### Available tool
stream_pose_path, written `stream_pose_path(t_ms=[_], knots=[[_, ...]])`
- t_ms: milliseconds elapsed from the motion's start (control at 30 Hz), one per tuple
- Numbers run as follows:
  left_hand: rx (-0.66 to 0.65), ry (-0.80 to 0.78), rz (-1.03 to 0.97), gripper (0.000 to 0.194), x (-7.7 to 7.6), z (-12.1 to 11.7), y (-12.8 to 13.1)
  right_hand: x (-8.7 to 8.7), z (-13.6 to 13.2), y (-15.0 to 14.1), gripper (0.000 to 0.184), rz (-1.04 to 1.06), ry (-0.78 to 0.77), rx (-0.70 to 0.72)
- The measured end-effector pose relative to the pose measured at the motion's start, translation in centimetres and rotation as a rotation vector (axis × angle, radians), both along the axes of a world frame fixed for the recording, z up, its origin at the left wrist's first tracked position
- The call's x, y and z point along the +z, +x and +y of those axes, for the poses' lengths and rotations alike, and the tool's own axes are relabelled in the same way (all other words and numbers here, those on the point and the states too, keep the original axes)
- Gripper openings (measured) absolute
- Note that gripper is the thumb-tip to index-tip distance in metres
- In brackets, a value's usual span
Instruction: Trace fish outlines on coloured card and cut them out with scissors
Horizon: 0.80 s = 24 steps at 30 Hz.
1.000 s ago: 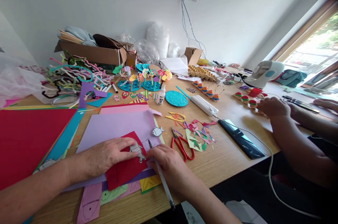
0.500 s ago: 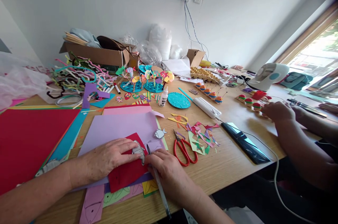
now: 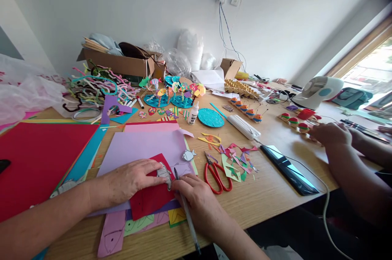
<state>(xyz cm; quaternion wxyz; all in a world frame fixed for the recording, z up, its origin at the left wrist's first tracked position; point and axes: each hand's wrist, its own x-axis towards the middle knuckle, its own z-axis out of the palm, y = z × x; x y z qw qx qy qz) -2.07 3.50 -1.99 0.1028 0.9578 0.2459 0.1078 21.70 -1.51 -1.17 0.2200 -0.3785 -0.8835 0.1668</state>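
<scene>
Landmark: small dark-red paper sheet (image 3: pixel 143 205), which lies over a large lilac sheet (image 3: pixel 137 145). Left hand (image 3: pixel 128 182) presses the grey-and-white paper fish cutout (image 3: pixel 164 175) flat on the red sheet, fingertips on the cutout, thumb and forefinger slightly spread. Right hand (image 3: pixel 199 200) pinches a clear-barrelled pen (image 3: pixel 188 219) between thumb and fingers, tip up and leaning away from the wearer, at the red sheet's right edge. White fish cutout (image 3: pixel 189 155) sits on the lilac sheet, right of and beyond the red one. Red-handled scissors (image 3: pixel 217 174) lie right of the red sheet, blades pointing away; coloured paper scraps (image 3: pixel 239 162) just past them. Pink paper strip with a drawn fish (image 3: pixel 112 235) pokes out on its near-left side. A co-worker's hand (image 3: pixel 330 134) is far right, by red-and-green striped pieces (image 3: pixel 294 122).
</scene>
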Motion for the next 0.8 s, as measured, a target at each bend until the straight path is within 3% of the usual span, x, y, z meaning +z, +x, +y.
stream_pose_path(t_ms=[100,200,300,400,467,533,600,667,800], knots=[[-0.023,-0.071,-0.051,0.037,0.9,0.3,0.4,0.4,0.3,0.3,0.015,0.059,-0.068,-0.005],[-0.043,-0.107,-0.05,0.039,1.7,0.6,0.7,1.8,0.6,1.0,0.01,0.326,-0.141,-0.118],[-0.073,-0.149,-0.038,0.036,2.2,0.9,0.6,5.1,0.1,1.4,0.013,0.776,-0.177,-0.192],[-0.084,-0.177,-0.018,0.035,2.1,1.1,0.5,9.5,-1.4,1.2,0.02,1.191,-0.187,-0.074],[-0.078,-0.19,-0.009,0.036,2.0,1.2,0.5,11.8,-2.5,1.0,0.023,1.26,-0.175,-0.026],[-0.059,-0.198,-0.008,0.037,1.9,1.3,0.5,12.8,-3.1,0.8,0.023,1.253,-0.165,-0.002],[-0.044,-0.208,-0.009,0.037,1.9,1.3,0.5,12.3,-2.8,0.8,0.025,1.212,-0.203,-0.014],[-0.038,-0.225,-0.013,0.035,1.9,1.4,0.5,10.8,-1.7,1.0,0.026,1.135,-0.261,-0.038],[-0.039,-0.277,-0.039,0.028,2.1,1.6,0.7,7.4,1.1,1.4,0.024,0.81,-0.326,-0.125]])
